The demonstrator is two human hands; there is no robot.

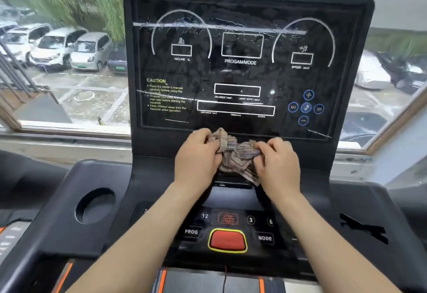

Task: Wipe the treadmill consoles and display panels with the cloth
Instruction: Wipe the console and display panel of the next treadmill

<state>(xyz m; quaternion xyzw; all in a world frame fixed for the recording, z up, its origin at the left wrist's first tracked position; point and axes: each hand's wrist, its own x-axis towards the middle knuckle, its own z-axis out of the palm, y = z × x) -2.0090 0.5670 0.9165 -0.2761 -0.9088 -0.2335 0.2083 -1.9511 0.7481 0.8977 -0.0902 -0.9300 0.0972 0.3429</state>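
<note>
A crumpled striped beige cloth (233,154) is bunched between both hands, just below the lower edge of the black display panel (242,73). My left hand (198,158) grips the cloth's left side with curled fingers. My right hand (277,160) grips its right side. The display panel stands upright with white gauge markings, a CAUTION text and blue round buttons; peeling film streaks cross it. Below my wrists lies the console (161,200) with a red stop button (227,240) and PROG and MODE keys.
A round cup holder (94,206) sits in the console's left wing. The right wing (360,228) has a dark scuffed patch. Behind the treadmill a window (69,73) looks onto parked cars. Orange-trimmed parts show at the bottom edge.
</note>
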